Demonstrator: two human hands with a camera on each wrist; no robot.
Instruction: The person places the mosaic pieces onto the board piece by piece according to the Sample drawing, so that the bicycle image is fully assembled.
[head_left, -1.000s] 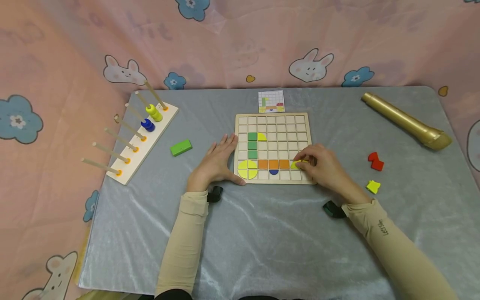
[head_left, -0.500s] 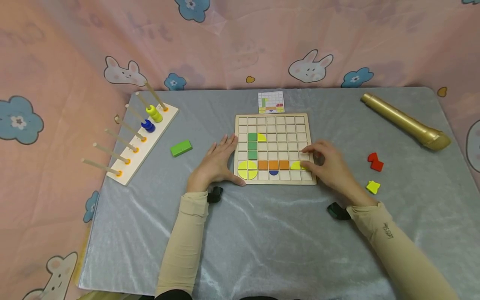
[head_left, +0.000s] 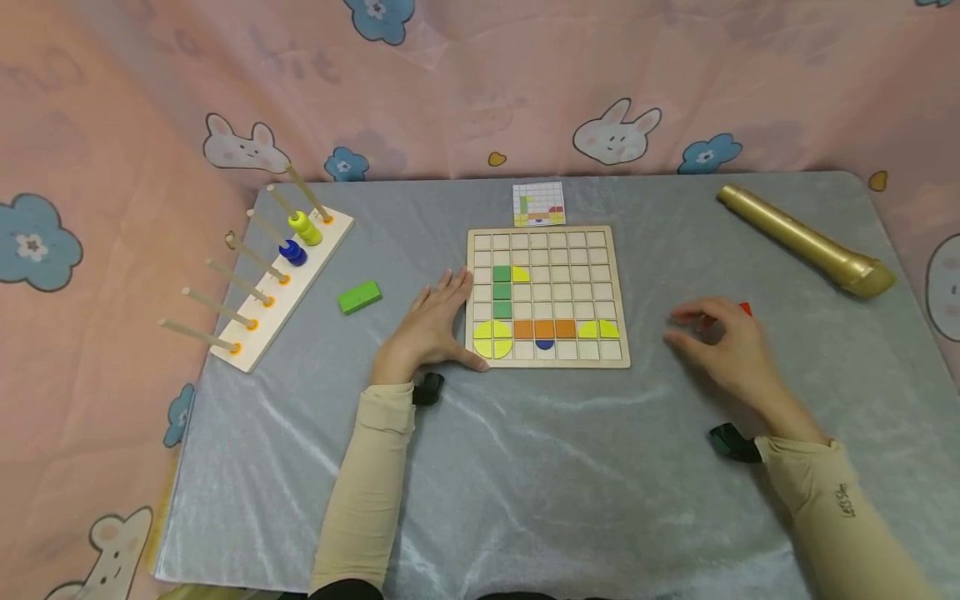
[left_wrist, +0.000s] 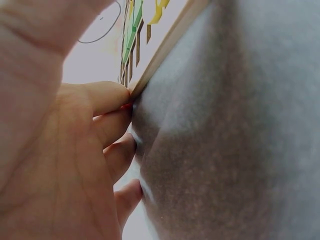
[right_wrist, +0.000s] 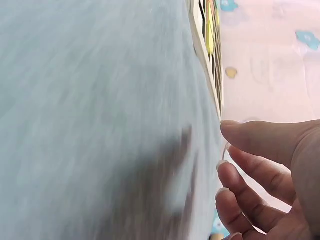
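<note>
My left hand rests with fingers spread along the left edge of the wooden grid board, its fingertips right at the rim in the left wrist view. On the board lie a yellow circle, three green squares, three orange squares, a blue half-round tile and yellow tiles at the right. My right hand is over the table to the right of the board, thumb and fingers apart with nothing between them. It partly covers the red pieces and hides the yellow piece.
A printed pattern card lies behind the board. A white peg stand with yellow and blue rings stands at the left, near a green block. A gold microphone-shaped object lies at the back right.
My right hand has let go of the yellow tile at the board's right side and moved right to the red pieces. My left hand has stayed at the board's left edge.
</note>
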